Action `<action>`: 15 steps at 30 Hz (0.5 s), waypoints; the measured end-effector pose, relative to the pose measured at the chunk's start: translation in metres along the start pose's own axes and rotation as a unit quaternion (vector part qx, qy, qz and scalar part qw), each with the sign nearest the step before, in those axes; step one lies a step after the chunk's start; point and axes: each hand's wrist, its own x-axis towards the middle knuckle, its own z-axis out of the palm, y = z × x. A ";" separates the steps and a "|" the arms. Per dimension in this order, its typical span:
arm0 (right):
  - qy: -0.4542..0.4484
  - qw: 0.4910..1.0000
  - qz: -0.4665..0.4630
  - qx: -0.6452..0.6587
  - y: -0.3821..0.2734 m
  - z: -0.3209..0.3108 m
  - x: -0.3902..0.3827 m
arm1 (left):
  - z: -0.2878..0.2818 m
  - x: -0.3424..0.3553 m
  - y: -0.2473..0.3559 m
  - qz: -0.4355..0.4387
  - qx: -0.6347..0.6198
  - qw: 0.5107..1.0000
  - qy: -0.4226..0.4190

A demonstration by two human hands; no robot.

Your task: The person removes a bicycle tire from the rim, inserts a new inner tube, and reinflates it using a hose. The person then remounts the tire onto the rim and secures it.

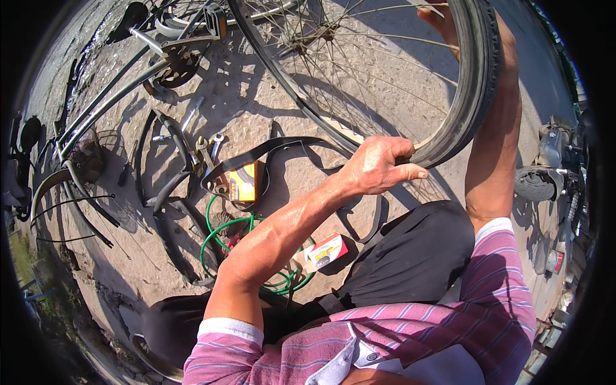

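A spoked bicycle wheel is held up at the top centre and right, tilted toward me. Its black tyre faces me along the right side. My left hand is closed round the near lower part of the tyre and rim, thumb stretched along the outside. At the far upper right my right hand reaches behind the tyre, its fingers curled in at the rim; the tyre hides part of that hand. Below the wheel, a flat black rubber strip loops over the ground near my left forearm.
A bicycle frame lies at the left. Wrenches, a yellow-orange box, black tubing, a coiled green hose and a red-and-white box lie between it and my legs. A small wheeled vehicle stands at the right.
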 end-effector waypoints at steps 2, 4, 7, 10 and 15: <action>-0.016 0.997 0.037 0.059 0.001 -0.017 -0.008 | -0.005 0.020 0.045 -0.027 -0.175 0.984 0.030; -0.123 0.977 0.070 0.162 0.018 -0.044 -0.004 | -0.030 0.033 0.077 -0.032 -0.335 0.938 0.085; -0.069 0.977 0.143 0.144 0.032 -0.035 -0.001 | -0.045 0.043 0.065 0.019 -0.429 0.897 0.105; -0.085 0.994 -0.007 -0.075 0.028 -0.026 -0.001 | -0.033 0.026 0.029 -0.032 -0.404 0.913 0.041; -0.049 0.990 -0.035 -0.125 0.028 -0.034 -0.007 | -0.007 0.005 -0.028 0.001 -0.140 0.990 -0.011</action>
